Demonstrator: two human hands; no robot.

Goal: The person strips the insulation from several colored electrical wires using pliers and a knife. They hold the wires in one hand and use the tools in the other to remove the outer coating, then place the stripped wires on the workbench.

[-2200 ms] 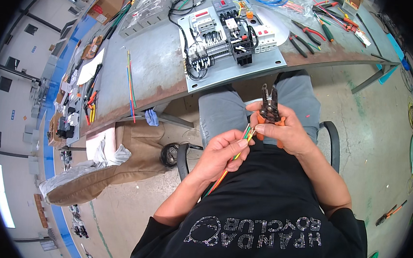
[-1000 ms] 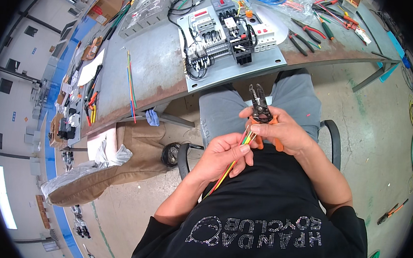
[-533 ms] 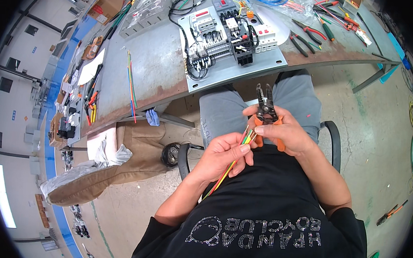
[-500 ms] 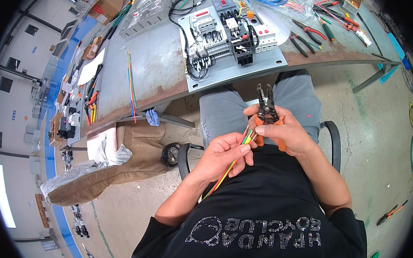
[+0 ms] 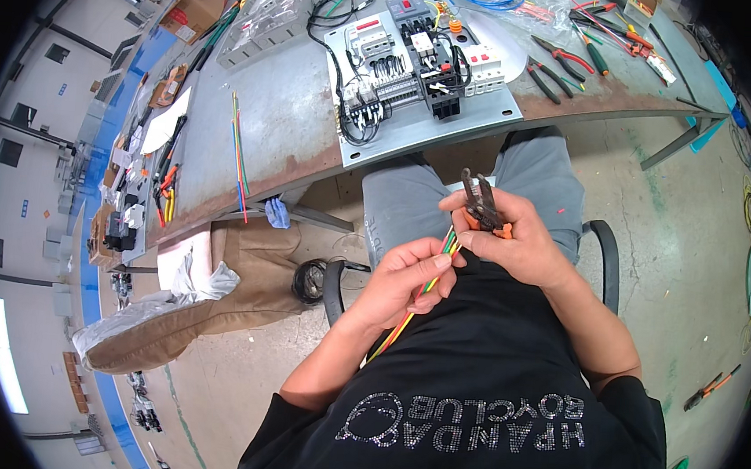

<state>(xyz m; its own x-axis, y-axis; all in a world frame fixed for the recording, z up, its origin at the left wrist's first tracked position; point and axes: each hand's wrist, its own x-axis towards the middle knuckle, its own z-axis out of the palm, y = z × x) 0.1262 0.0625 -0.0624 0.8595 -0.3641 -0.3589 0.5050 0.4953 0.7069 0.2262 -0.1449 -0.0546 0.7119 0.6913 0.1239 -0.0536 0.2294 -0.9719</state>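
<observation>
In front of my lap, my left hand (image 5: 405, 283) pinches a bundle of thin red, yellow and green wires (image 5: 396, 335). The wire ends stick up past my fingertips, and the tails run down against my black shirt. Just to the right, my right hand (image 5: 529, 242) is wrapped around a wire stripper (image 5: 484, 206) with a dark head and orange handles. Its jaws point up and a little left, and the palm hides most of the handles. My right thumb and fingers are close to the wire ends; whether they touch them I cannot tell.
On the metal table (image 5: 287, 130) ahead lies a panel (image 5: 482, 115) carrying breakers and terminal blocks. Pliers (image 5: 566, 60) and a screwdriver lie right of it, several loose wires (image 5: 239, 158) to the left. A person's brown-trousered leg (image 5: 249, 269) is at my left. Chair armrests flank me.
The wire stripper has tilted left and its handles have sunk deeper into my right palm. My left hand and the wires have shifted very slightly.
</observation>
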